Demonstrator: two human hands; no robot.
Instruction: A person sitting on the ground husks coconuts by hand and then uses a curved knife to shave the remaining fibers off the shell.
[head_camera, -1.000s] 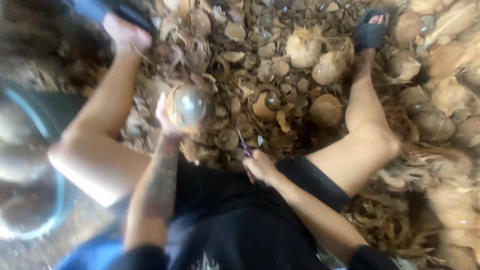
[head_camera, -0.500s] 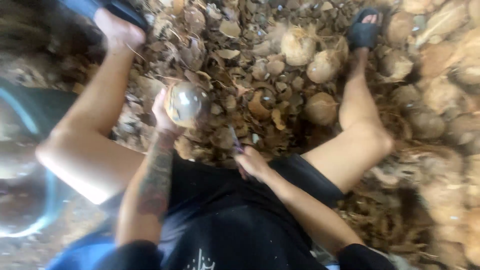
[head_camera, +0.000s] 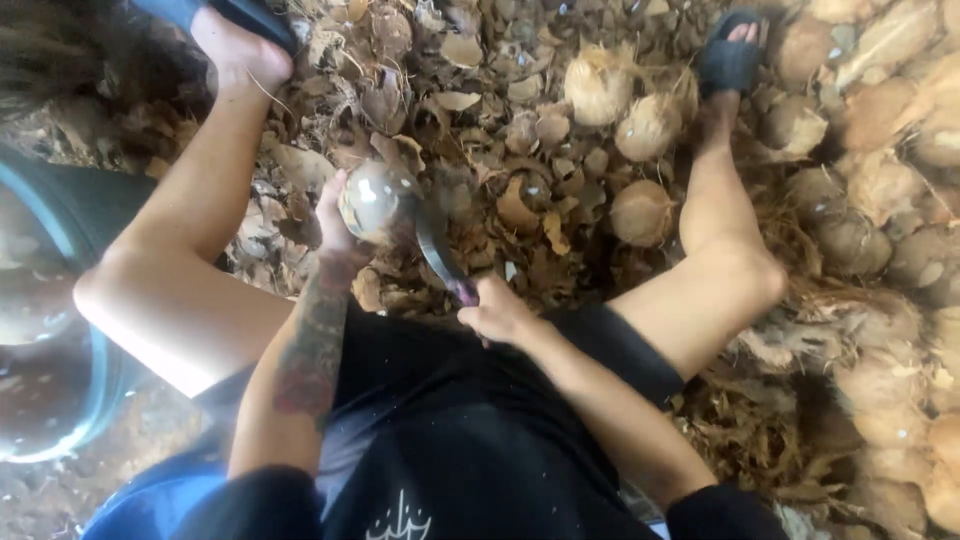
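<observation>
The person sits low with both legs spread over a floor thick with brown husk scraps. The left hand cups a peeled coconut, pale and glossy, holding it up between the knees with fingers wrapped round its left side. The right hand sits just below and to the right of that coconut, clenched round the purple handle of a knife. The dark curved blade runs up from the handle and its far end meets the right side of the coconut; the blade is blurred, so I cannot tell how far it bites in.

Beyond the coconut, further from the body, lie several husked coconuts, fibrous and tan, near the right leg. A bigger heap of them spreads far to the right of the coconut. To the left of it, past the left knee, stands a large dark tub with a blue rim. A black sandal sits on the right foot, far above the coconut.
</observation>
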